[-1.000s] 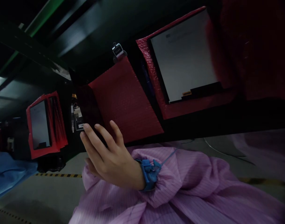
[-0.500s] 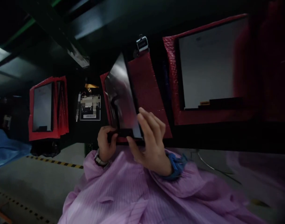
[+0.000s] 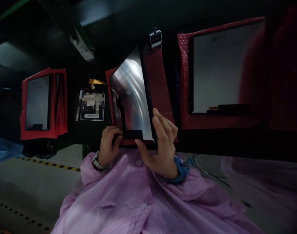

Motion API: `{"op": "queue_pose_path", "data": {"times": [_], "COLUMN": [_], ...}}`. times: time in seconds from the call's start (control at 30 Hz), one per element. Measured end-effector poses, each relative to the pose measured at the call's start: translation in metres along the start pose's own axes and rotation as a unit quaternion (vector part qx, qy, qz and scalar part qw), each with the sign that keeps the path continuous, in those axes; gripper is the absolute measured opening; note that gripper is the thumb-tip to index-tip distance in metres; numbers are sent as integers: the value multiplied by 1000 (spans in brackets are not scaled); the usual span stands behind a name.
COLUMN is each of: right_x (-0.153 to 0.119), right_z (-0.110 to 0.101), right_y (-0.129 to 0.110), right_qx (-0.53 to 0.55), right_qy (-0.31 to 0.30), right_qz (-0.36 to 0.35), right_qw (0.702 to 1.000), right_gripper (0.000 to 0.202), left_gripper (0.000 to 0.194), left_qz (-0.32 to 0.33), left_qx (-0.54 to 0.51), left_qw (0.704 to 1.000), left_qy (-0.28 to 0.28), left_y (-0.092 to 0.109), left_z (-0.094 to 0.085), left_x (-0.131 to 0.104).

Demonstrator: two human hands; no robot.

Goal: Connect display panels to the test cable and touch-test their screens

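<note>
A shiny display panel is tilted over a red bubble-wrap sheet in front of me, bright reflections curving across its face. Along its left side runs a dark, curled edge that I cannot make out clearly. My left hand pinches the panel's lower left corner between thumb and bent fingers. My right hand grips the lower right corner, with the fingers along the right edge and the thumb by the dark strip at the bottom.
Left of the panel lie a circuit board with an orange flex cable and a white pen-like tool. Another panel rests on stacked red wrap farther left. A larger panel lies at right. A metal-ended object stands behind.
The display panel has turned more toward me, so its face shows wider and brighter. My right hand has shifted slightly right with it; both hands keep their hold. The camera view has shifted a little.
</note>
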State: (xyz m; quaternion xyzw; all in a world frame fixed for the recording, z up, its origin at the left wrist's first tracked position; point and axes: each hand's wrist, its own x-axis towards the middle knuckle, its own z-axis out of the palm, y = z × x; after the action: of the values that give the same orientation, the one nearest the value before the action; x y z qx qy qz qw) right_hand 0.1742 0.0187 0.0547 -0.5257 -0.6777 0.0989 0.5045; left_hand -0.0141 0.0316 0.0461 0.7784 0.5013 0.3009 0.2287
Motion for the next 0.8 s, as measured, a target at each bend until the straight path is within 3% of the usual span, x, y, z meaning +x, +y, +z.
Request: {"op": "queue_pose_path", "data": {"times": [0.27, 0.8], "right_x": [1, 0], "right_z": [-1, -2], "right_y": [0, 1], "right_qx": [-17, -37], "right_qy": [-11, -9], "right_qz": [3, -2], "right_qw": [1000, 999], "right_gripper": [74, 73], "left_gripper": [7, 8], "left_qz": [-8, -1], "left_qx": [-12, 17], "left_qw": [999, 999], "left_qy": [-46, -32], "left_y": [1, 4], "left_z": [-1, 3], "left_x": [10, 11]}}
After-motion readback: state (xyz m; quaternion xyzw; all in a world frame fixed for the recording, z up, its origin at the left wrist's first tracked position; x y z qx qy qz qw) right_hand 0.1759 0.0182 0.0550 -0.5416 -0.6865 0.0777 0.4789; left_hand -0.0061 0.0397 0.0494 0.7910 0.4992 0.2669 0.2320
